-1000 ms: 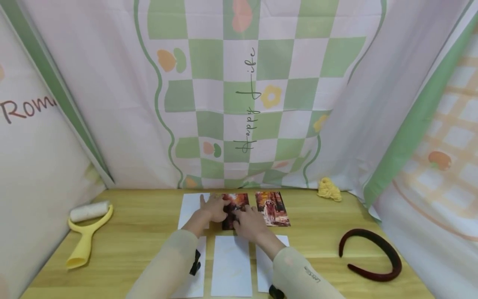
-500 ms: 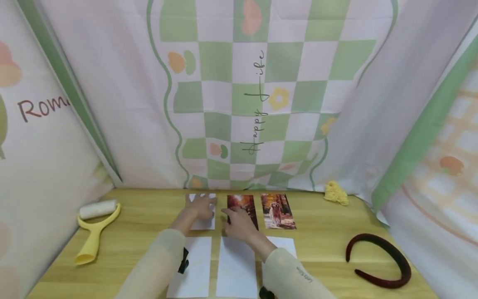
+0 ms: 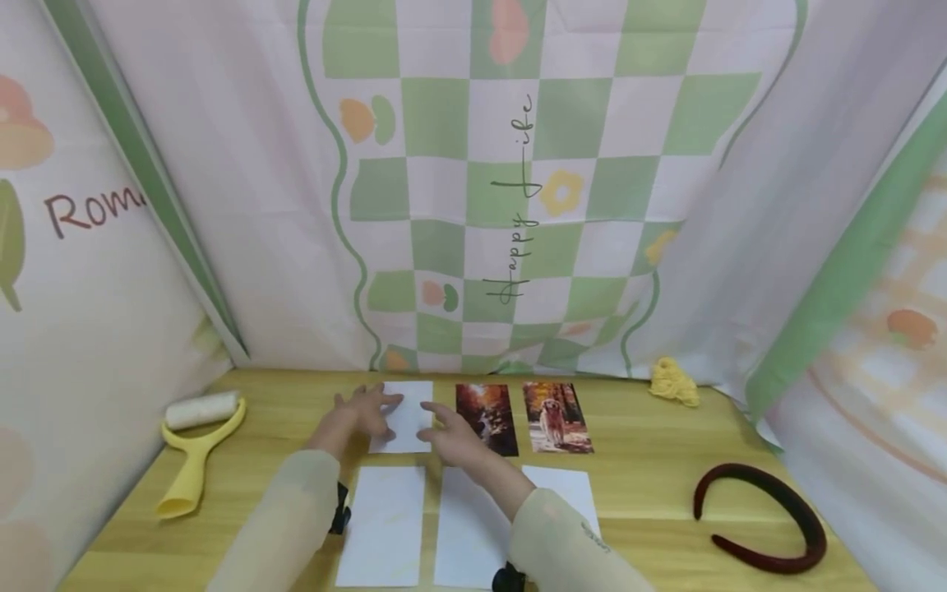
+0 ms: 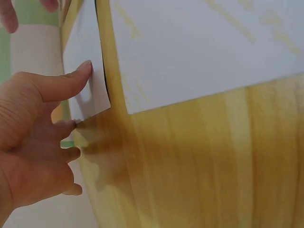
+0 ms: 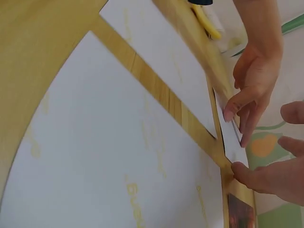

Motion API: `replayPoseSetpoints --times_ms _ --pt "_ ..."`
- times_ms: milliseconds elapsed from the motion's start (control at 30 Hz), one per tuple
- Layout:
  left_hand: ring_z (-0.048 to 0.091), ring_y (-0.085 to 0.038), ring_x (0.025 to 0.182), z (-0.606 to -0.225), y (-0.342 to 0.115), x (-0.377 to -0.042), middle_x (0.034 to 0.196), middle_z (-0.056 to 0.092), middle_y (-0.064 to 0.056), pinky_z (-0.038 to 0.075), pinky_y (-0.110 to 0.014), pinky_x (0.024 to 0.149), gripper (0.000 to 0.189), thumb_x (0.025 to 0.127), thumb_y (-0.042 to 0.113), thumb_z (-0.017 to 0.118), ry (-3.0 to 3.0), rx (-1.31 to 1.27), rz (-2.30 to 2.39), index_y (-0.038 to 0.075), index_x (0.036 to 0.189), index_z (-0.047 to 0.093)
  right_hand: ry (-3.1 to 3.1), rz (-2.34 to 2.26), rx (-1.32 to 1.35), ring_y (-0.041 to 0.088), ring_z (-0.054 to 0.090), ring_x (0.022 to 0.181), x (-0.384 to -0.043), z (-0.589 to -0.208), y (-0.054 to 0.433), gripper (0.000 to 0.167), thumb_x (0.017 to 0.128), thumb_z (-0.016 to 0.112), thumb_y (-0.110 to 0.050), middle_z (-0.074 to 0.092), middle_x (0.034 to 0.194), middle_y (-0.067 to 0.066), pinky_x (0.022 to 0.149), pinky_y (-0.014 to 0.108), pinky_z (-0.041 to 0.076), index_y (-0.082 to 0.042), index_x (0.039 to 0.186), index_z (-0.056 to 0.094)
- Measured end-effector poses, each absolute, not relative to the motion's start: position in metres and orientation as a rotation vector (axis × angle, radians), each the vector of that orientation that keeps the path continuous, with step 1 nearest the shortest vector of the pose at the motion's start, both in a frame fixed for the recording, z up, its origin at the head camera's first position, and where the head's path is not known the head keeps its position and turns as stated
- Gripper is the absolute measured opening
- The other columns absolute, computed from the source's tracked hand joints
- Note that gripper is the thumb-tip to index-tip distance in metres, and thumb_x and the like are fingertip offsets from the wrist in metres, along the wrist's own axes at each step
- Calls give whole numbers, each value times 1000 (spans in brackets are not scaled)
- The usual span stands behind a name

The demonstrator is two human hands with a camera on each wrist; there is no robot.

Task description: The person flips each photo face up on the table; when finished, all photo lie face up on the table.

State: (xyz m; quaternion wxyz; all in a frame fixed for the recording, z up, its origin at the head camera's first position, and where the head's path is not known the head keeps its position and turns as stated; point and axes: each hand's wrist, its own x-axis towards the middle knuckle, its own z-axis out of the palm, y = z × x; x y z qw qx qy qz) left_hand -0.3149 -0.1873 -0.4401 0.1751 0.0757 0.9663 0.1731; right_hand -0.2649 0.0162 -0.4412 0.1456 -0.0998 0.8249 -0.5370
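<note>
A white card point(image 3: 410, 427) lies face down at the back left of the table, with both hands at its sides. My left hand point(image 3: 364, 411) has its fingers spread over the card's left edge; in the left wrist view the thumb of that hand point(image 4: 38, 133) lies across the card point(image 4: 85, 52). On the other side, my right hand point(image 3: 457, 442) holds its thumb and index finger apart, their tips right at the card's right edge. To the right lie two picture cards: an autumn forest scene point(image 3: 484, 418) and a dog among autumn trees point(image 3: 558, 419).
Several white cards are in the front row: left point(image 3: 385, 526), middle point(image 3: 466, 543) and right point(image 3: 570, 485), partly under the right arm. A yellow-handled lint roller point(image 3: 188, 469) lies left. A dark red headband point(image 3: 802, 518) and yellow yarn point(image 3: 672, 382) lie right.
Both hands have moved left from the forest picture card to the back-left white card. The forest picture is now uncovered. The camera view has shifted slightly.
</note>
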Motion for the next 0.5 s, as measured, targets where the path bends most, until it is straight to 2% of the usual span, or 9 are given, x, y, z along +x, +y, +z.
replayPoseSetpoints --times_ms 67,200,300,367,500 --pt "11 -56 159 -442 -188 -315 173 18 -22 -1 -84 120 73 92 25 74 2736 209 485 21 159 43 2322 -1613 -237 50 39 150 -265 -441 15 64 96 64 -20 39 162 31 121 68 35 -10 156 46" --pt "12 -56 159 -442 -188 -315 173 19 -21 -2 -83 121 73 91 25 75 2741 195 501 21 158 45 2120 -1768 -144 55 40 146 -266 -439 14 66 95 61 -16 33 162 37 117 62 45 -7 158 42" --pt "12 -56 158 -443 -188 -315 173 20 -22 -2 -83 121 73 91 25 75 2746 194 511 21 158 45 1938 -1869 -76 60 34 148 -267 -437 15 66 97 57 -14 32 162 37 117 59 47 -3 159 37" --pt "12 -55 159 -443 -189 -315 173 20 -21 -2 -83 121 73 91 25 75 2744 189 522 21 158 45 1850 -1913 -37 61 28 151 -268 -436 16 65 99 55 -15 31 163 35 118 59 46 -1 159 34" --pt "10 -54 160 -446 -190 -315 174 18 -21 -2 -83 121 73 92 24 75 2733 176 558 22 158 45 1724 -2009 43 59 25 152 -271 -438 17 63 101 50 -12 26 166 33 121 59 43 5 158 30"
